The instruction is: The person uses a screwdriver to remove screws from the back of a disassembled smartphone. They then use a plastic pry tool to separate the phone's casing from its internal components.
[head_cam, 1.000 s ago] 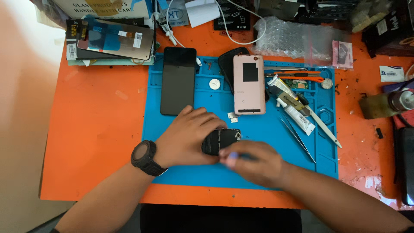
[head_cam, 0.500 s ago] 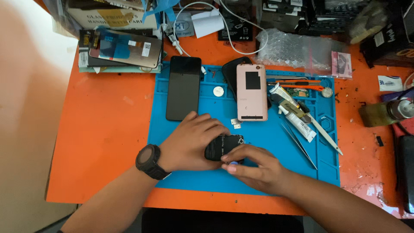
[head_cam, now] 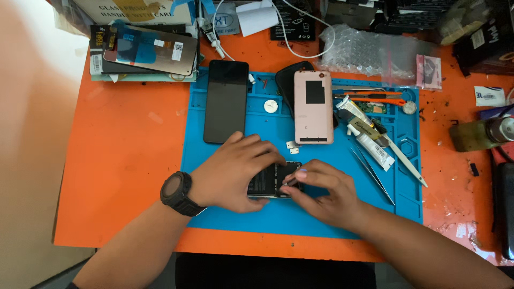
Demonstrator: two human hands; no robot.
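Both hands met over an opened phone [head_cam: 270,179] lying near the front of the blue silicone work mat [head_cam: 230,225], its dark innards facing up. Left hand [head_cam: 235,171], a black watch [head_cam: 176,194] on its wrist, curled over the phone's left end with fingers closed around it. Right hand [head_cam: 326,195] pinched at the phone's right end with thumb and forefinger drawn together; whether anything tiny sat between them could not be told. Compared with a moment earlier, the hands and the phone sat in much the same place, though the right fingertips had closed in on the phone's edge, which suggested fine work on one spot rather than repositioning.

The orange table [head_cam: 123,150] looked scuffed and flecked. On the ribbed, compartmented mat lay a glossy black screen panel [head_cam: 226,100], a matte pink back cover [head_cam: 313,107], a white glue tube [head_cam: 369,139], thin steel tweezers [head_cam: 373,175], and two small pale metal pieces [head_cam: 292,147].
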